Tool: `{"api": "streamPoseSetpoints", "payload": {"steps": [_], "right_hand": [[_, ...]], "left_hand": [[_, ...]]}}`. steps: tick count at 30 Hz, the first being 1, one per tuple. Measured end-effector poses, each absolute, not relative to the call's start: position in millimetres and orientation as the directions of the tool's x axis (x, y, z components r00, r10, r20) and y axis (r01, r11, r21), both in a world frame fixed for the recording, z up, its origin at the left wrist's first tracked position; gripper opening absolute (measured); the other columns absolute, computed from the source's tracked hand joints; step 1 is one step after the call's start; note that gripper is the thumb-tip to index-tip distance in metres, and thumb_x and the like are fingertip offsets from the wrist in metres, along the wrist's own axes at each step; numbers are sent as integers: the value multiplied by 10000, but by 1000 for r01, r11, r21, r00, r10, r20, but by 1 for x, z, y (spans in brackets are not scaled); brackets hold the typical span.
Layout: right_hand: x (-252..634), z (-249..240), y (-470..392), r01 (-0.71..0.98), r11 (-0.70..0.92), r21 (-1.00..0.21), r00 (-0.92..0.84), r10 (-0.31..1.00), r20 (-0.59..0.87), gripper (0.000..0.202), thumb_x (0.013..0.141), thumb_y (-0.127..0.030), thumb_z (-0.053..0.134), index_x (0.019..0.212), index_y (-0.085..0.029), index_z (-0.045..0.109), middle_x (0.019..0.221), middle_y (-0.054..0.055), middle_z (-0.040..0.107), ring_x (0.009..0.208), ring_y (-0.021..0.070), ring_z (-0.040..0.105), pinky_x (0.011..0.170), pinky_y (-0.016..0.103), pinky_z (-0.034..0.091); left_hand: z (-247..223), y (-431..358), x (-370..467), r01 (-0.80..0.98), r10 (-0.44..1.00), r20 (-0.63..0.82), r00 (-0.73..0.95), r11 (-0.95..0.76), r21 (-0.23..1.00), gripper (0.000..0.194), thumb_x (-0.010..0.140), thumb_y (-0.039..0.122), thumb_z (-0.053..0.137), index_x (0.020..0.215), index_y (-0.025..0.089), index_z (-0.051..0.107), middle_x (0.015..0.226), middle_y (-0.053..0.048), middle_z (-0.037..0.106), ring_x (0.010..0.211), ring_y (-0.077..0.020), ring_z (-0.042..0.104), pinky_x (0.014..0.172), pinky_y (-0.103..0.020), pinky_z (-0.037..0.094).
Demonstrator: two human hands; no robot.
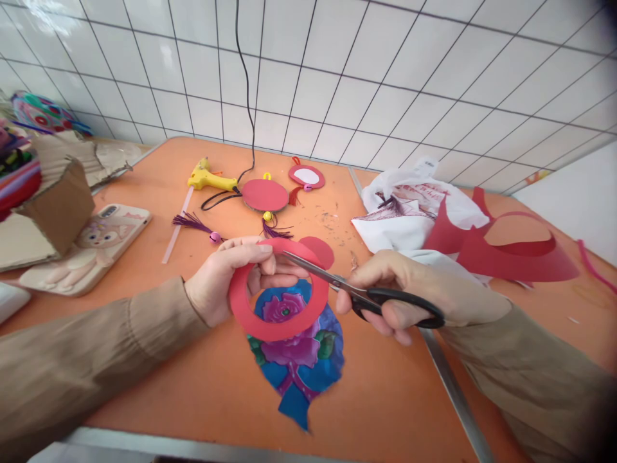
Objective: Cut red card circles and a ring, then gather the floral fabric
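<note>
We judge the work in hand to be at the cutting stage. The red ring (270, 330), our clock centre, is held over the upper part of the floral fabric (294, 357); contact between them we cannot tell. The left hand (226, 276) has its grip pinched on the ring near eleven o'clock; the right hand (385, 296) has its grip wrapped around the handles of the scissors (340, 283), whose blades lie across the ring from three toward twelve. Actual biting is unconfirmed. Done, as shown: the ring's middle is out, a red disc (322, 249) lies just beyond between one and two, and at twelve a tasselled red ornament (265, 194) looks largely assembled. Remaining, in our judgement: any trimming of the ring; no joining of ring and fabric shows. Edges and room: the tabletop (193, 405) has its metal front edge at six to seven and a metal strip (456, 392) at four. The plastic bag (453, 206) at two and red paper (525, 260) toward three limit outward swing; the glue gun (212, 179) sits at eleven. Orange surface at five and seven offers, we judge, the best turning room.
</note>
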State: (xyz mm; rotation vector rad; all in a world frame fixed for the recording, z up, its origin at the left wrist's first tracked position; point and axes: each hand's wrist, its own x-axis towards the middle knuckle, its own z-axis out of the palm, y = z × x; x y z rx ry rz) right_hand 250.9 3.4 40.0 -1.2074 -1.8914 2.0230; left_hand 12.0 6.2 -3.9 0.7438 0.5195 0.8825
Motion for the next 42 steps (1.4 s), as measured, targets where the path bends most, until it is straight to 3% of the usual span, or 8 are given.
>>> {"api": "streamPoseSetpoints", "payload": {"steps": [23,28,31,35,38,42], "right_hand": [[257,36,9,464,-164,-870,-694,544,-473,496,646,-524,719,904,-109,632,537,-47,513,371,59,508,345,149,340],[260,39,5,436,-148,-888,-736,510,-446,530,644,-548,715,931,-111,630,603,-14,562,445,82,547,419,178,403],[255,42,-1,315,-161,-936,-690,638,-342,558,671,-598,669,953,-121,600,651,5,580,513,96,560,499,206,440],[236,40,-10,216,-49,-975,-436,889,-141,451,716,-420,703,1030,-140,544,765,24,574,690,130,559,642,245,469],[221,34,-15,223,13,-975,-396,915,-79,414,647,-211,737,1019,-156,563,742,-10,532,671,113,506,604,227,446],[210,22,-15,183,35,-982,-355,934,-33,315,623,-176,707,921,-155,607,570,-70,443,512,73,396,476,201,379]], "left_hand": [[-9,8,11,-506,821,-91,563,430,747,274,780,171,533,533,107,633,718,-125,728,826,-245,696,737,-275,541],[-9,9,11,-509,828,-91,553,422,750,257,785,164,539,553,103,633,761,-140,732,842,-246,693,744,-287,544],[-9,9,11,-509,834,-105,541,424,749,267,796,153,530,555,102,631,812,-157,736,838,-238,693,753,-295,543],[-10,9,12,-483,816,-105,568,434,761,265,798,156,533,562,99,640,835,-158,737,817,-241,696,763,-315,541],[-12,8,13,-412,787,-127,603,444,796,239,783,165,563,568,99,645,826,-146,738,772,-239,698,751,-325,542],[-12,6,14,-293,744,-190,641,466,835,229,776,203,595,580,97,647,763,-140,733,702,-228,694,668,-298,546]]}}
